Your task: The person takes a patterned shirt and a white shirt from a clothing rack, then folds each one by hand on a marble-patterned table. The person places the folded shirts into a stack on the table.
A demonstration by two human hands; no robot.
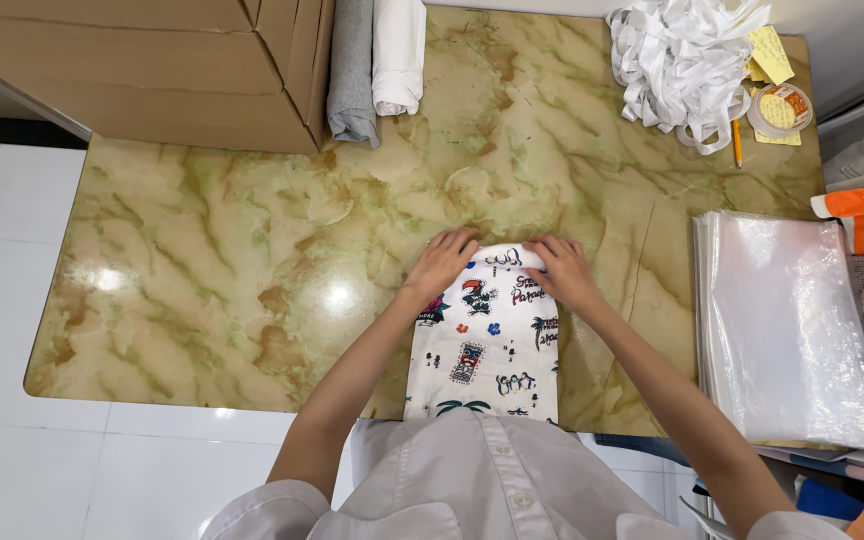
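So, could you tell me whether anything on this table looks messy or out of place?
Only the white strips at the far right corner: a loose tangle, with loops trailing over a roll of tape. The printed cloth lies straight under the left hand and right hand.

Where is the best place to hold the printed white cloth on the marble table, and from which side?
Probably at the far rolled end of the printed cloth, gripped from above at both corners, as the left hand and right hand do now. The cloth lies flat in a long narrow strip, so the thick rolled edge gives the firmest hold.

Glossy marbled table (202,260), printed cloth (482,360)
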